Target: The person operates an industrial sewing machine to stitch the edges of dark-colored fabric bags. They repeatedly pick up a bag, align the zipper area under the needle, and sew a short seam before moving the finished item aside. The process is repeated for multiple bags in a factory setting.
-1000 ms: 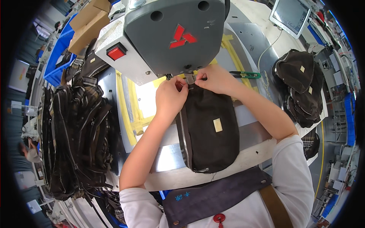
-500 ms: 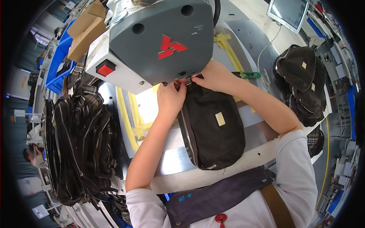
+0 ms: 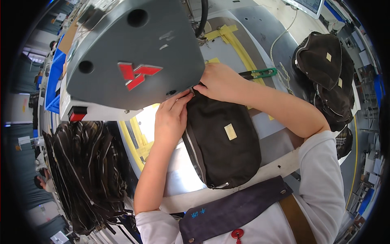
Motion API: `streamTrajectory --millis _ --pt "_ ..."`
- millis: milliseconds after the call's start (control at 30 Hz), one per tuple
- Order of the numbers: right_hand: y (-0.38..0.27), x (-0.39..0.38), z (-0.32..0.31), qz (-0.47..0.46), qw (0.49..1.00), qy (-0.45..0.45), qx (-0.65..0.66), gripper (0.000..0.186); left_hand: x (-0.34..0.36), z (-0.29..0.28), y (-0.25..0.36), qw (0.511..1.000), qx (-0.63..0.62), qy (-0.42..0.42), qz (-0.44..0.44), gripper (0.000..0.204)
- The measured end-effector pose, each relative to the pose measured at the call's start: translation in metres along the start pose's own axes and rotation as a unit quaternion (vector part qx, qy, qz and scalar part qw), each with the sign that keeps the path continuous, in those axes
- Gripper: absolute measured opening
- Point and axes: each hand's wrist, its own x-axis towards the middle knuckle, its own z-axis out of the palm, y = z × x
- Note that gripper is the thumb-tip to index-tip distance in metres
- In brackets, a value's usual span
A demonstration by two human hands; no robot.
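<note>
The dark brown fabric pouch [image 3: 221, 152], long and round-ended, lay flat near the middle of the near edge of the pale and metal tabletop [image 3: 266, 22], its rounded end over the pale near rim. A silver-toothed zipper [image 3: 194, 152] ran down its left side, and a small cream rectangular label [image 3: 230, 132] sat on its face. Its narrower far end reached to the lower edge of the big grey machine head [image 3: 101, 87], which bore a red three-part emblem [image 3: 136, 73].

The left hand [image 3: 168, 118] was at the pouch's far left corner, fingers extended and close together, fingertips at the fabric; whether they pinched it could not be told. The right hand [image 3: 221, 83] bent over the far right corner, thumb pointing in toward the left fingertips, its other fingers partly hidden, so its grip could not be told either.

Beyond the right wrist lay green-handled snips [image 3: 262, 73], near strips of yellow tape [image 3: 239, 46]. A white cord [image 3: 278, 38] curved toward the tabletop's right edge, where more dark pouches with cream labels [image 3: 321, 61] were stacked. Off the left edge hung a thick bundle of dark zippered fabric pieces [image 3: 83, 175], with a blue plastic bin [image 3: 53, 89] beyond it.
</note>
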Motion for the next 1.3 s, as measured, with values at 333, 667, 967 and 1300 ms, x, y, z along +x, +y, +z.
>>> streamTrajectory --millis 333,667,967,1300 --pt "-0.001 0.000 0.004 -0.010 1.000 0.002 -0.030 0.015 0.007 -0.009 0.003 0.997 0.029 -0.050 0.040 0.034" --pt "-0.007 0.004 -0.011 0.124 0.991 -0.029 0.052 0.018 0.005 -0.011 0.002 0.998 0.027 -0.046 0.040 0.031" --pt "-0.006 0.026 -0.018 0.185 0.972 -0.114 0.093 0.026 0.004 -0.014 0.009 0.997 0.036 -0.066 0.021 0.029" --pt "0.022 0.014 0.002 0.085 0.978 -0.032 0.189 0.022 0.002 -0.012 0.008 0.997 0.050 -0.055 0.026 0.034"
